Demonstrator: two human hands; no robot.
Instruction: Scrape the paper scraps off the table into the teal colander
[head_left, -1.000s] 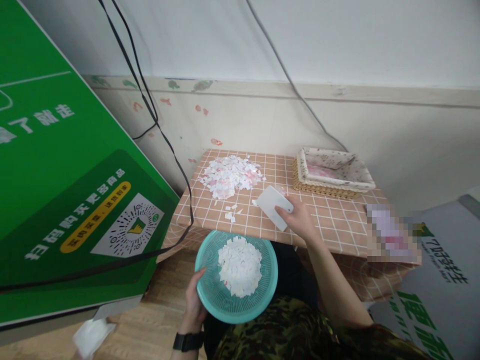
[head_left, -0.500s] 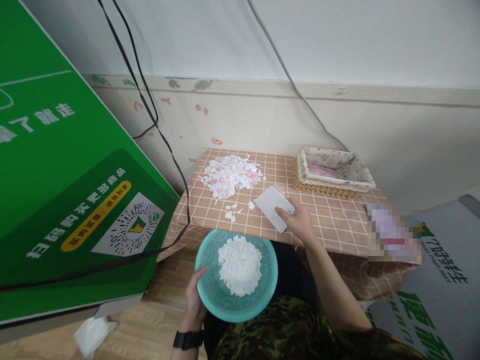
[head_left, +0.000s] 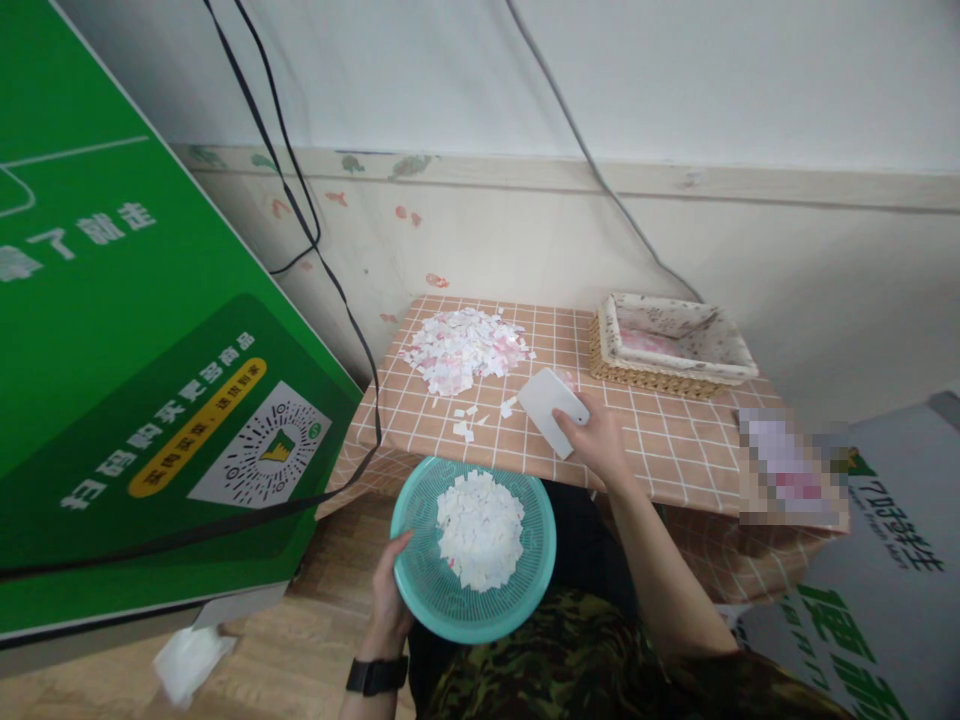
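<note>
My left hand [head_left: 392, 585] is closed on the rim of a round teal plastic colander [head_left: 541, 560], held below the table's front edge. Small white paper scraps [head_left: 480, 530] lie heaped inside it. Over the tabletop, my right hand [head_left: 596, 435] grips a flat white plastic scraper [head_left: 547, 405] by its right end, where a small hole shows. Left of the scraper lie a few loose paper bits [head_left: 465, 430]. Behind them is a larger pile of white and pinkish paper scraps [head_left: 465, 345]. Whether the scraper touches the cloth I cannot tell.
A checked brown cloth covers the table [head_left: 652, 440]. At its back right stands a lined wicker basket [head_left: 645, 378], with something pink inside. A large green sign panel [head_left: 150, 330] stands at left, crossed by black cables [head_left: 352, 325]. A white bag [head_left: 191, 662] lies on the floor.
The scraper has shifted slightly right and away from me, with a few scraps near its left edge shifting too. The view has moved a little; the colander stays in my left hand.
</note>
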